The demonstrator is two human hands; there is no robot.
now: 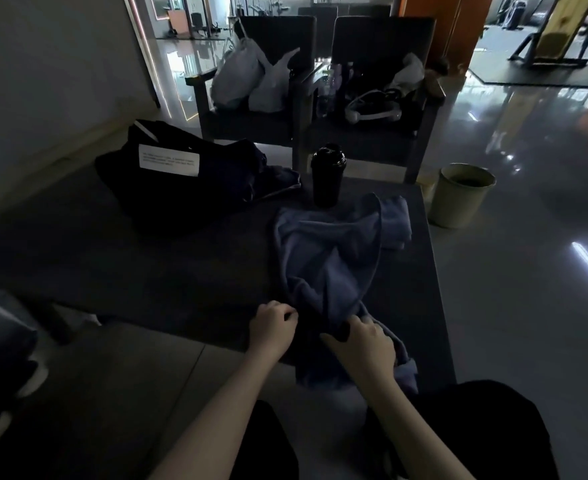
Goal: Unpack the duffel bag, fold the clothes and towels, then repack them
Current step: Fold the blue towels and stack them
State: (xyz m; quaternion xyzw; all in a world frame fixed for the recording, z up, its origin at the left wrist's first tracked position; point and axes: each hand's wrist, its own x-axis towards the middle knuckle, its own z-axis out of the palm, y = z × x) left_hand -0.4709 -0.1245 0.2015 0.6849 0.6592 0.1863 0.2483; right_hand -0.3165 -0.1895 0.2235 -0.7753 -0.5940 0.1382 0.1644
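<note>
From the head camera, a blue towel lies on the dark bench, on the right side. It is long and crumpled — its long way runs from the person out toward the far edge, and its near end hangs over the near edge of the bench. Under its far end sits a folded blue cloth.

The black duffel bag sits at the far left of the bench. It has a white label with small writing, but the words are too tiny to read. A black bottle stands upright between the bag and the towel, just past the towel's far end.

The left hand is curled nearly closed at the towel's near left edge. It is too dark there to tell whether its fingers pinch the cloth. The right hand rests on the near end of the towel, fingers bent and gripping the cloth.

A pale bin stands on the floor to the right — well apart from the bench's things.
</note>
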